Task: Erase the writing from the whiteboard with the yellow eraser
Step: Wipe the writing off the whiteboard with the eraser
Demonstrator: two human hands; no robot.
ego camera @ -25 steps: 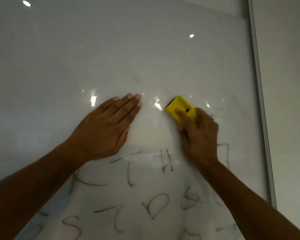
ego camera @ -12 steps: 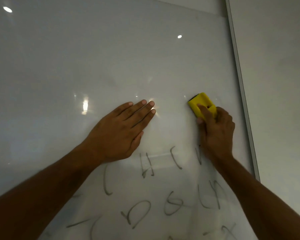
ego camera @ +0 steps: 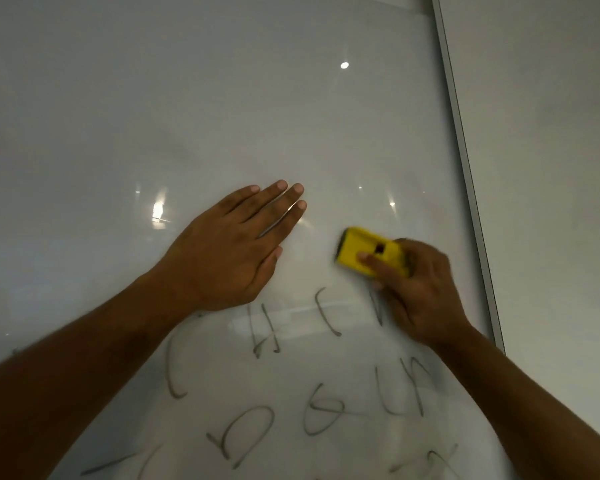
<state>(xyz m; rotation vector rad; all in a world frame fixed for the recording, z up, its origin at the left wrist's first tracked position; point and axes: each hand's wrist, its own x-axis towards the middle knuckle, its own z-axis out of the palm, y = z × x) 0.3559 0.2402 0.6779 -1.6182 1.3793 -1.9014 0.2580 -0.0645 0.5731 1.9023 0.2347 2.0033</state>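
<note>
The whiteboard fills most of the view, glossy and bare in its upper part. Dark handwritten letters cover its lower part, several of them below my hands. My right hand grips the yellow eraser and presses it flat on the board, just above the top row of letters. The eraser looks blurred. My left hand lies flat on the board to the left of the eraser, fingers together and extended, holding nothing.
The whiteboard's grey metal frame runs down the right side, with a plain wall beyond it. Ceiling lights reflect as bright spots on the board.
My right hand has dragged the eraser down and to the left on the board, closer to the top row of letters. My left hand stays flat in place.
</note>
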